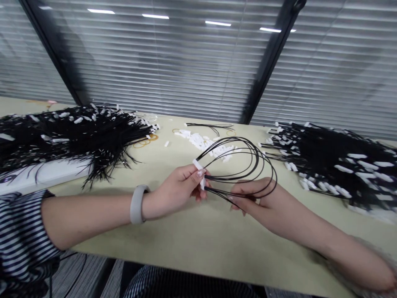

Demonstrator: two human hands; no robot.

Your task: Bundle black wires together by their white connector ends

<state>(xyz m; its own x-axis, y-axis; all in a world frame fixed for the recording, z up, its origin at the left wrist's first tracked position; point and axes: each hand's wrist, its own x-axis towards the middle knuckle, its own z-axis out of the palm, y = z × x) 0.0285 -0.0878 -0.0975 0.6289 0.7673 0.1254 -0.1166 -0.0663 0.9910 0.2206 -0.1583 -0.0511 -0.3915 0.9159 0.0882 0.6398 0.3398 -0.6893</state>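
Note:
My left hand (182, 188) pinches a small white connector (200, 174) from which several thin black wires (248, 159) bend round in a loop. My right hand (251, 196) is closed on the other ends of those looped wires, a short way to the right of the left hand. Both hands hover just above the pale table (198, 236). A grey band (137, 204) sits on my left wrist.
A large heap of black wires with white ends (71, 132) lies at the left, another heap (335, 161) at the right. Loose white connectors (204, 142) and some rubber bands (145, 141) lie behind the hands. Window blinds (186, 62) rise behind the table.

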